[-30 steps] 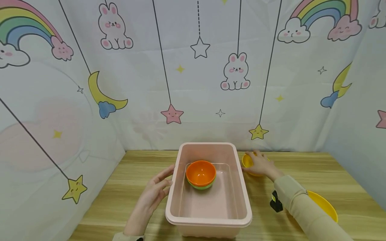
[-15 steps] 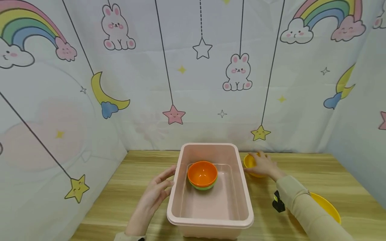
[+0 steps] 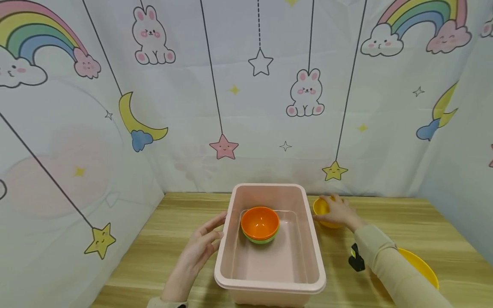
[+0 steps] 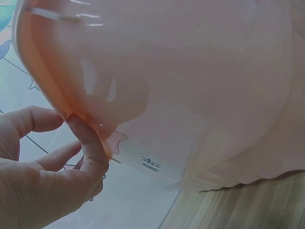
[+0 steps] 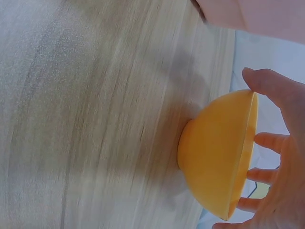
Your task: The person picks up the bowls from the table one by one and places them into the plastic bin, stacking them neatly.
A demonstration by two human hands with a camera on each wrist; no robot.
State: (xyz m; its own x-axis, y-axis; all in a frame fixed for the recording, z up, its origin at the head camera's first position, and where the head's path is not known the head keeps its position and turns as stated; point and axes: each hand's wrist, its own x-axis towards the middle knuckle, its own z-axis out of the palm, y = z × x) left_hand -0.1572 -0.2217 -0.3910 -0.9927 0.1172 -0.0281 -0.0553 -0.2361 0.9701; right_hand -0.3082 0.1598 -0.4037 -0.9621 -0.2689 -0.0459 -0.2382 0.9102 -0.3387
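The small yellow bowl (image 3: 322, 208) stood upright on the wooden table (image 3: 400, 222), just right of the pink bin (image 3: 269, 278) and near its far corner. The right hand (image 3: 338, 211) lay over the bowl from above, thumb on one side of the rim and fingers (image 5: 267, 141) spread across the other, curled round it; in the right wrist view the bowl's base was on the wood. For a sound lift, the grip should bear evenly on opposite rim edges, and the bowl should rise straight up and clear the bin's raised lip before it travels sideways.

The left hand (image 3: 200, 248) rested against the bin's left wall, fingers nearly straight, fingertips (image 4: 90, 143) under the rim; it clasped nothing. Steady pressure there should keep the bin from sliding.

Inside the bin, an orange bowl (image 3: 259, 222) sat nested in a green bowl (image 3: 262, 240) toward the far end. A larger yellow bowl (image 3: 421, 267) lay beside the right forearm.
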